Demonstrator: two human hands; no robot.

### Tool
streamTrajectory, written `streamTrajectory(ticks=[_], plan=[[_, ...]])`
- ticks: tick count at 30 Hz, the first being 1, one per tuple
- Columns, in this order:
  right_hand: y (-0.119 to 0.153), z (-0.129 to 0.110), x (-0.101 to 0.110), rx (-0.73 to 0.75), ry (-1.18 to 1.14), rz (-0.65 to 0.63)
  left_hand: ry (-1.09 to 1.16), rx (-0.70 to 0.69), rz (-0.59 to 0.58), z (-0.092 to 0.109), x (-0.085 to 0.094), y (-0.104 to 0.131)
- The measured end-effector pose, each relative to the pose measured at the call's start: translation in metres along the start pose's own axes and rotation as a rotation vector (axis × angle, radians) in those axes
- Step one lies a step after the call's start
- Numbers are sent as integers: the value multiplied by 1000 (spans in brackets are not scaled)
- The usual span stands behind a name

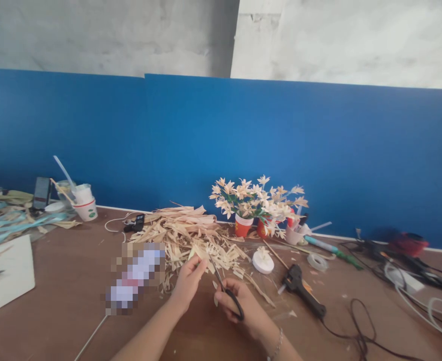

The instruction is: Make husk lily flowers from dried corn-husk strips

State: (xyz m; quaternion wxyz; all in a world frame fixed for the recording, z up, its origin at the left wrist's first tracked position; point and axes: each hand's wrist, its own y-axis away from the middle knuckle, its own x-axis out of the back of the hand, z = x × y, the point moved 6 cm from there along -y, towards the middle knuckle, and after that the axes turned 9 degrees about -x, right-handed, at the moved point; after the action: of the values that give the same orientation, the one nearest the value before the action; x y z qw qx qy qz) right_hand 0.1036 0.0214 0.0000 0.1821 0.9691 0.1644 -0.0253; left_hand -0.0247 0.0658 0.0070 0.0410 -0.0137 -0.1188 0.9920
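Observation:
My left hand point(188, 282) pinches a pale yellow strip of dried husk point(197, 252) between thumb and fingers. Black-handled scissors point(235, 302) are in my right hand point(243, 307), with the blades pointing up toward the strip. Whether the blades touch it, I cannot tell. Behind both hands spreads a heap of dried husk strips point(183, 225). To its right, a red and white paper cup point(243, 226) holds stems of pale handmade flowers point(239, 193). A round white lid point(263, 262) with a small pale flower on it lies right of the heap.
A black glue gun point(301, 290) with a trailing cable point(361, 328) lies at the right. Tape point(317, 261) sits behind it. A blurred device point(136, 281) with a cord is left of my left hand. A white board point(10, 276) and cup point(86, 209) stand farther left.

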Motion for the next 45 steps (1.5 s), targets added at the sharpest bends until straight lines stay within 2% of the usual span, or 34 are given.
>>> streamTrajectory(ticks=[13, 19, 25, 32, 39, 45], plan=[[-1, 4, 4, -14, 36, -17, -55, -48, -37, 8, 3, -6], [-3, 7, 7, -11, 32, -30, -99, -92, -92, 11, 3, -9], [-3, 7, 9, -11, 75, -42, -168, -63, -110, 13, 7, -10], [-1, 8, 12, -40, 96, -92, -174, -124, -169, 18, 8, -13], [2, 5, 12, -74, 150, -100, -162, -21, -191, 10, 9, -13], [1, 4, 15, -77, 234, -42, -114, 15, -198, 7, 8, -13]])
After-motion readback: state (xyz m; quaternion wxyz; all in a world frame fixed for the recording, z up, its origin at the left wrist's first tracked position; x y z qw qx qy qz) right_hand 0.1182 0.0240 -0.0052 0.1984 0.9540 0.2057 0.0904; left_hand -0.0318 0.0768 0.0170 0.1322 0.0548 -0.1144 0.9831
